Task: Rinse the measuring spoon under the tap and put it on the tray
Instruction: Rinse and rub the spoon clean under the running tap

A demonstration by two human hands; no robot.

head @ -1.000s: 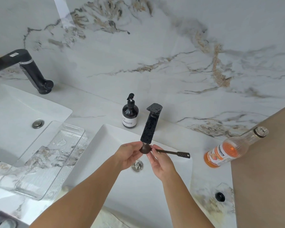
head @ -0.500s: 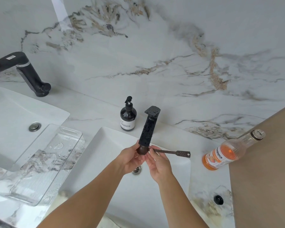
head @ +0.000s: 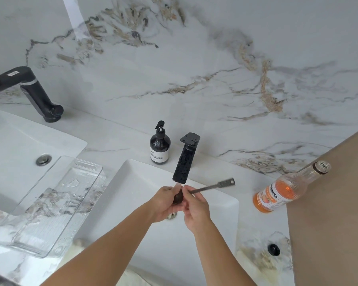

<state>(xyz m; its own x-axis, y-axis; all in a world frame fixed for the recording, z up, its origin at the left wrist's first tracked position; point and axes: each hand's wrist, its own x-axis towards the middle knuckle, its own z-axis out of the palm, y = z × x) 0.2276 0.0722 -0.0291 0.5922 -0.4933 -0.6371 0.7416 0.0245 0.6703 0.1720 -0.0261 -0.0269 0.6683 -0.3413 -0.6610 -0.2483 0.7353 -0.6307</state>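
Both hands (head: 181,205) cup spoon (head: 211,187) bowl under tap (head: 184,162), handle up-right.

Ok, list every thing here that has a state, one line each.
Measuring spoon: held by both hands, bowl under the spout, handle pointing right.
Tap: running, a thin stream onto the spoon.
Left hand: closed around the spoon's bowl.
Right hand: pinching the handle.
Tray: wet, nothing in it.
Orange bottle: uncapped, partly full.
Black cap: lying on the counter.
Soap dispenser: upright.
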